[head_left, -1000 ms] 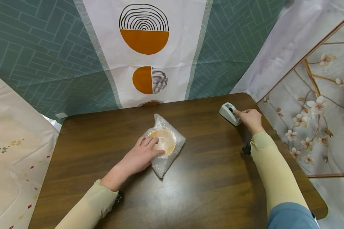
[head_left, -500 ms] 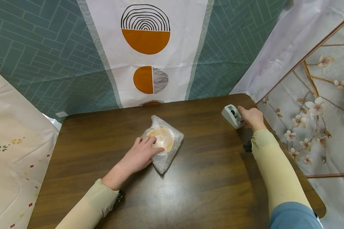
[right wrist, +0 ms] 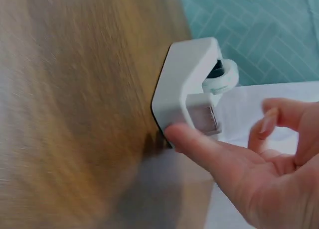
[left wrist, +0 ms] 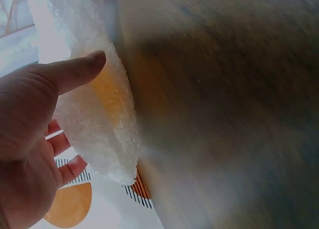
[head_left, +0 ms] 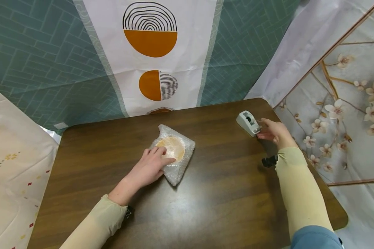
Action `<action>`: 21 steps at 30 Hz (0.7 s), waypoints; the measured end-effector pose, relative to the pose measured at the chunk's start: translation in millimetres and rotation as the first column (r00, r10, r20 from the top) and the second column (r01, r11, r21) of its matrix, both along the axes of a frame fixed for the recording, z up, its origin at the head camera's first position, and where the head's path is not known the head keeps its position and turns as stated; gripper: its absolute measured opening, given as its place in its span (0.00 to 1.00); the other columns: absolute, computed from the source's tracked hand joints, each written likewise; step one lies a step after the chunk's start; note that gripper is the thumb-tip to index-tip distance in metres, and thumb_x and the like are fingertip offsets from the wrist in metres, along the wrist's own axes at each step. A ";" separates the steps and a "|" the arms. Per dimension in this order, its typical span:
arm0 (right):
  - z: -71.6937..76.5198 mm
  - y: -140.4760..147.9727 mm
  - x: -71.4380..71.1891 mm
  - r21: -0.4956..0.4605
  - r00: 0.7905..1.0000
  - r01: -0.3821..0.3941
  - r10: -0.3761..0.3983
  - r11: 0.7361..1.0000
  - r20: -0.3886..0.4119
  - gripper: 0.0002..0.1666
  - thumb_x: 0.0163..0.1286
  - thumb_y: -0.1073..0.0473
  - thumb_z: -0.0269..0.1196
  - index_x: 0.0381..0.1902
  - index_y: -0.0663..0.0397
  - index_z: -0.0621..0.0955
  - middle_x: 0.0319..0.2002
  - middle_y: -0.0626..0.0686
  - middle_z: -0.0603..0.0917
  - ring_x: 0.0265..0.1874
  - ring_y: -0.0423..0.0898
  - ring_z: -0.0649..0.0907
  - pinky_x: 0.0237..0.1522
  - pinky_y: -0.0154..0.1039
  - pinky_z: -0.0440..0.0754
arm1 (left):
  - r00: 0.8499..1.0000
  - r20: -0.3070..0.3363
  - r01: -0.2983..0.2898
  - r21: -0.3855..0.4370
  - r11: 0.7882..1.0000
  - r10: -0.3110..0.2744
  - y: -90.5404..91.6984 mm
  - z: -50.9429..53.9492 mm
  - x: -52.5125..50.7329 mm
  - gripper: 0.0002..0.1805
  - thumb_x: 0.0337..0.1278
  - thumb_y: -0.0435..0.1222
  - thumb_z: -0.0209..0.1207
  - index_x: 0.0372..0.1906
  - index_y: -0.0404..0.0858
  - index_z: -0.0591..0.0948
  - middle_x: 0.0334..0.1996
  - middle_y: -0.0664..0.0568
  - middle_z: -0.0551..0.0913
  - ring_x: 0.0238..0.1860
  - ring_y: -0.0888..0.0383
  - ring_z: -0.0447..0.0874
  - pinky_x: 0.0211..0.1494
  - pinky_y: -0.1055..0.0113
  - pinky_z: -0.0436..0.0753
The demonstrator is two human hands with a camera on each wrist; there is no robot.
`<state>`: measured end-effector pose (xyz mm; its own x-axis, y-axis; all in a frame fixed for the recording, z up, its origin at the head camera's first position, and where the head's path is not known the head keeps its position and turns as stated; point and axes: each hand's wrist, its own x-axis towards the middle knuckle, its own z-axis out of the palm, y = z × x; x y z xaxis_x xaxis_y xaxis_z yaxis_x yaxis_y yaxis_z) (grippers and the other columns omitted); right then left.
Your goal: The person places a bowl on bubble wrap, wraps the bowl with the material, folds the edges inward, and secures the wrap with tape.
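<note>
In the head view a flat bubble-wrapped packet, with a round yellowish thing showing through, lies on the table. My left hand rests on its left side; in the left wrist view the thumb lies along the bubble wrap. Toward the far right stands a white tape dispenser. My right hand is at its cutter end, with a faint clear strip of tape at the fingers. In the right wrist view one finger touches the dispenser base, while two other fingertips close together beyond the cutter.
The brown wooden table has rounded corners. A patterned cloth hangs along its back edge. Floral curtains hang at the left and right.
My right hand has come away from the tape roll to the dispenser's cutter end, drawing tape. The dispenser has shifted slightly right. My left hand stays on the packet.
</note>
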<state>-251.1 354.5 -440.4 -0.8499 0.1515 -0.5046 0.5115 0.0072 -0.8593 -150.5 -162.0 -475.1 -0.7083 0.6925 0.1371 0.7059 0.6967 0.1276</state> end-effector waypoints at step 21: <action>-22.1 0.5 31.3 -0.533 0.954 0.271 -0.298 0.802 0.036 0.18 0.80 0.58 0.65 0.59 0.49 0.69 0.38 0.59 0.89 0.38 0.57 0.92 0.53 0.52 0.87 | 0.999 0.037 -0.003 0.047 0.999 0.002 -2.9 -5.4 -2.4 0.33 0.53 0.25 0.73 0.65 0.53 0.87 0.53 0.47 0.75 0.52 0.47 0.72 0.49 0.50 0.70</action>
